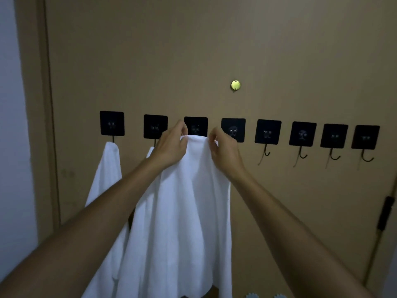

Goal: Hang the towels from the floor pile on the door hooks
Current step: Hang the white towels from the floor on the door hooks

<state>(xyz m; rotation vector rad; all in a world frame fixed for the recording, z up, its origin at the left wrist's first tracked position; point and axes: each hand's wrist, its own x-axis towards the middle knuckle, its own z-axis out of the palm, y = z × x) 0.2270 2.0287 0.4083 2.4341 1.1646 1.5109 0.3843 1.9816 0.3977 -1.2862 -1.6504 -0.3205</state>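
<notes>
Both forearms fill the lower frame, reaching up to the door [214, 50]. Left hand [171, 145] and right hand [223, 151] are each pinched on the top edge of a white towel [182, 201], one at either end of a short bunched span held just below the third hook plate [196, 126] from the left. The third hook itself is hidden behind the cloth, so whether the towel is already caught cannot be told.

Step in hand, as judged: seating the towel on the third hook. To be done well:
- bunched span is kept taut between the two hands so the hook tip finds cloth, not a gap
- edge is lifted above the hook tip, pushed to the door, then lowered
- one hand is released first, weight checked, then the other
- fold is centred so both sides drape evenly and do not slide off

Towel state: plain white, soft, long vertical folds, lower end running out of frame. It partly overlaps the second hung towel [150, 150], which hangs from the second plate [155, 126]. First hung towel [107, 168] hangs further left.

Four bare hooks [266, 152] are seen to the right; the fourth plate's hook is covered by the right hand. Brass peephole [235, 85] sits above the row. Floor pile is not in view.
</notes>
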